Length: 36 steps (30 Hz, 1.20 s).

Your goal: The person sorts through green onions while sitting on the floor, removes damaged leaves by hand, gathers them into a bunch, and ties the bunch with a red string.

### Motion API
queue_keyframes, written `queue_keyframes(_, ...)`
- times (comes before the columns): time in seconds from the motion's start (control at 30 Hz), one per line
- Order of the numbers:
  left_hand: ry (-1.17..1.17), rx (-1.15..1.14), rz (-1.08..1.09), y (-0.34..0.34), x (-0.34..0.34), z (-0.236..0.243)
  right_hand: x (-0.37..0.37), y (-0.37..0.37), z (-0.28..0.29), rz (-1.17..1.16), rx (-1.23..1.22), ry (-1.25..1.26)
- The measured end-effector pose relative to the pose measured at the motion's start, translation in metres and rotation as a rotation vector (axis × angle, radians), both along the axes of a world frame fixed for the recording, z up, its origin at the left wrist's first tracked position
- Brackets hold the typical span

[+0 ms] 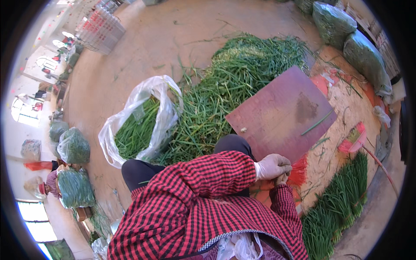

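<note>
My left hand (pixel 271 169), in a pale glove, is closed at the lower right beside the edge of a worn maroon board (pixel 277 108). My right hand (pixel 281 178) is just beneath it, fingers curled and partly covered by the left. What either holds is hidden. Red bristles (pixel 299 171) show beside the hands. A large loose pile of long green leaves (pixel 234 73) lies ahead of my knees. Left of it stands an open clear plastic bag (pixel 108 143) with similar greens inside. Neat bundles of greens (pixel 336 208) lie to my right.
Stuffed bags (pixel 362 60) line the upper right, more bags (pixel 73 145) the left. A pink tool head (pixel 352 138) on a long handle lies at the right. A person (pixel 52 184) is at the far left. Stacked crates (pixel 102 30) stand at the back.
</note>
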<state>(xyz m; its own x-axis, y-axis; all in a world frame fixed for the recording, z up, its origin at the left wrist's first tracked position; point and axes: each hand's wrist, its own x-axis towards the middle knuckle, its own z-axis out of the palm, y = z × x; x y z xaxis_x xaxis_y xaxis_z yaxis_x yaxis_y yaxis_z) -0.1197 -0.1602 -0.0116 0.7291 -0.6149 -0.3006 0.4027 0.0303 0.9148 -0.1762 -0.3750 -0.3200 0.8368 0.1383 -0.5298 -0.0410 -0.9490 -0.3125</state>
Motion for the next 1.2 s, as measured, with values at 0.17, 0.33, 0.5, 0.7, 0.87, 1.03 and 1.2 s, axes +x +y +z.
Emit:
queue_keyframes(0.17,0.106,-0.331,-0.126,0.02,0.029,0.096,-0.028,0.009,0.028,-0.097,0.116,-0.029)
queue_keyframes(0.33,-0.87,0.404,0.229,0.056,0.097,0.067,-0.082,0.023,0.042,-0.541,0.459,-0.117)
queue_keyframes(0.5,-0.717,0.945,-0.208,0.111,0.13,-0.007,-0.054,-0.048,0.076,-0.862,0.55,-0.129)
queue_keyframes(0.7,-0.686,0.795,0.282,0.273,0.092,-0.025,0.081,-0.025,0.282,-0.645,0.605,-0.672)
queue_keyframes(0.87,-0.339,1.34,0.49,0.485,0.003,-0.046,0.175,0.217,0.353,-0.16,0.813,-0.349)
queue_keyframes(1.03,-0.131,1.604,0.451,0.588,-0.077,-0.075,0.178,0.501,0.33,0.987,0.764,-0.197)
queue_keyframes(1.2,-0.263,1.537,0.487,0.606,-0.064,-0.12,0.113,0.64,0.246,1.572,0.537,-0.364)
